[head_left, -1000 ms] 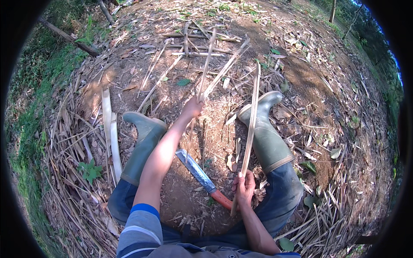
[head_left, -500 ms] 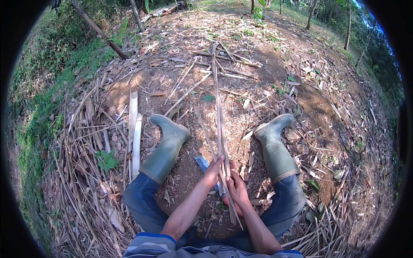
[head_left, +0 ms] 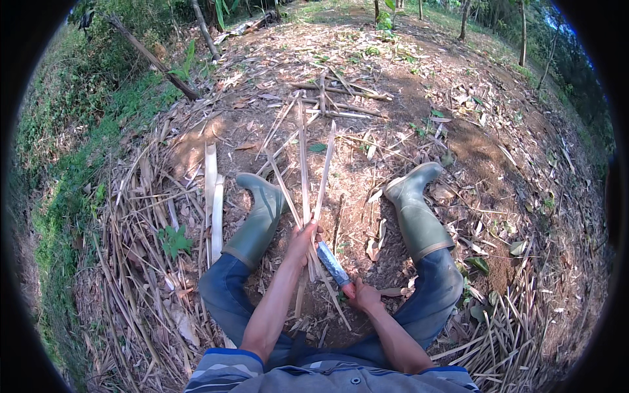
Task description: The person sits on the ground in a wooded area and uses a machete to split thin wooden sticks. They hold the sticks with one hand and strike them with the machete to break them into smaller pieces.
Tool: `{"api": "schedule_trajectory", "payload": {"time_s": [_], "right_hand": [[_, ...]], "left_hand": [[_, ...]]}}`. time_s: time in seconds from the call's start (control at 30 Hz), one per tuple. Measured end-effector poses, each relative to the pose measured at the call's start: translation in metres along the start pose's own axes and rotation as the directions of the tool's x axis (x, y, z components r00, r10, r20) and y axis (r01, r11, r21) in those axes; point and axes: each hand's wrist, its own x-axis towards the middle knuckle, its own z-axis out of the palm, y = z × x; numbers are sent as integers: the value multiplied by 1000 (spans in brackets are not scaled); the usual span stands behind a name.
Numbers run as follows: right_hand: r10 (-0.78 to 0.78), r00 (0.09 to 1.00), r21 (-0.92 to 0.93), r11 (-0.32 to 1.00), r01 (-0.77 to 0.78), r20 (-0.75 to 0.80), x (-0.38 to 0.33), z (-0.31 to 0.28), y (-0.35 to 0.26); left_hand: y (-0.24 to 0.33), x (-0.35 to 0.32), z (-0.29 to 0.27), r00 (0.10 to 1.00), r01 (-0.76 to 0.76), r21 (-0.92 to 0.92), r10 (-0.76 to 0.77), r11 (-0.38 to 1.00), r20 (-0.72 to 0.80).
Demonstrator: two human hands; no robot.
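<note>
A: What does the left hand have?
B: The left hand (head_left: 302, 243), at the middle of the frame, has its fingers closed around several split strips (head_left: 303, 164). Above the fist they fan into three prongs toward the upper middle; below it, thinner ends point to the lower edge.
A: And the right hand?
B: The right hand (head_left: 366, 297), just right of the lower middle, is wrapped around the red-orange handle of a machete (head_left: 333, 263). Its blade slants up and left, and its upper end lies close beside the left fist. I can't tell whether blade and strips touch.
A: What's around them?
B: A green rubber boot (head_left: 254, 221) left of the hands and another boot (head_left: 419, 216) to the right. Two pale split pieces (head_left: 217, 219) lie left of centre, crossed sticks (head_left: 341, 98) at the upper middle, and a pile of thin strips (head_left: 501, 347) at the lower right.
</note>
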Motion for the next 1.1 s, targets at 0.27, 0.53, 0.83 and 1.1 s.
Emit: {"api": "schedule_trajectory", "payload": {"time_s": [0.27,0.53,0.83,1.1], "right_hand": [[25,996,993,74,-89,88,-32,0,-24],[368,714,803,299,516,-596,-28,-13,2],[388,837,915,42,402,-386,-29,-21,-19],[432,845,946,69,316,-314,-25,-27,-25]], "left_hand": [[-8,-1,6,993,-92,233,106,968,-50],[41,33,16,997,-78,229,78,970,12],[231,164,-33,811,-175,984,573,45,118],[202,208,-63,828,-25,984,548,-179,120]]}}
